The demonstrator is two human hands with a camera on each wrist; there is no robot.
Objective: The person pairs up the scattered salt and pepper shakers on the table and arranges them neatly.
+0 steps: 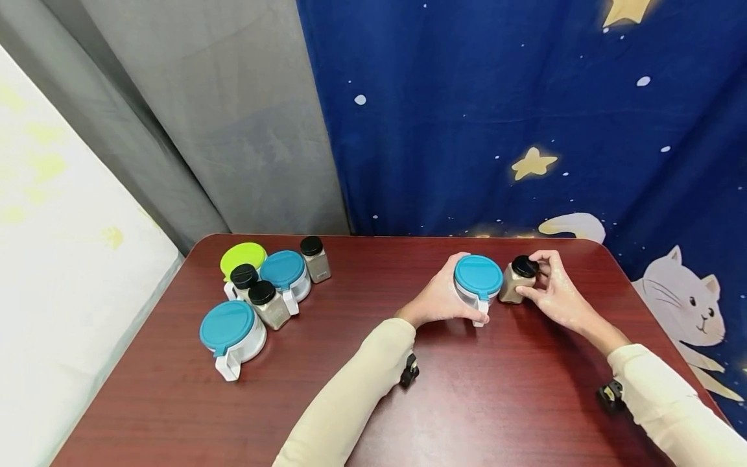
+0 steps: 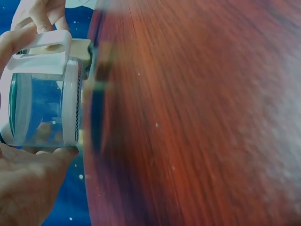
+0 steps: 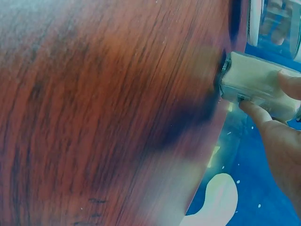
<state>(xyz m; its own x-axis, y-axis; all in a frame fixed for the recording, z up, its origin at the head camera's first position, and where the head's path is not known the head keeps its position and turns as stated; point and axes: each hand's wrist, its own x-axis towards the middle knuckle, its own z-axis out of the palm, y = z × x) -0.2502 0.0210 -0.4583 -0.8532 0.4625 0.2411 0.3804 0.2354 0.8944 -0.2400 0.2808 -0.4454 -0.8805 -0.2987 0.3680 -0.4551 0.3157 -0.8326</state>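
On the right half of the table, my left hand (image 1: 441,297) grips a clear jar (image 1: 478,279) with a blue lid and a white handle. Its thumb lies by the handle and its fingers wrap the far side. In the left wrist view the jar (image 2: 44,106) looks see-through, with nothing filling it. Just to its right, my right hand (image 1: 556,292) holds a square shaker bottle (image 1: 513,285) with a black cap, thumb and fingers on its sides. Pale powder fills the bottle (image 3: 258,82) in the right wrist view. Jar and bottle stand side by side.
At the table's left stand two blue-lidded jars (image 1: 230,327) (image 1: 284,272), a green-lidded jar (image 1: 242,258) and three black-capped shaker bottles (image 1: 271,308) (image 1: 244,279) (image 1: 317,263), close together. Grey and blue curtains (image 1: 408,162) hang behind the table's back edge.
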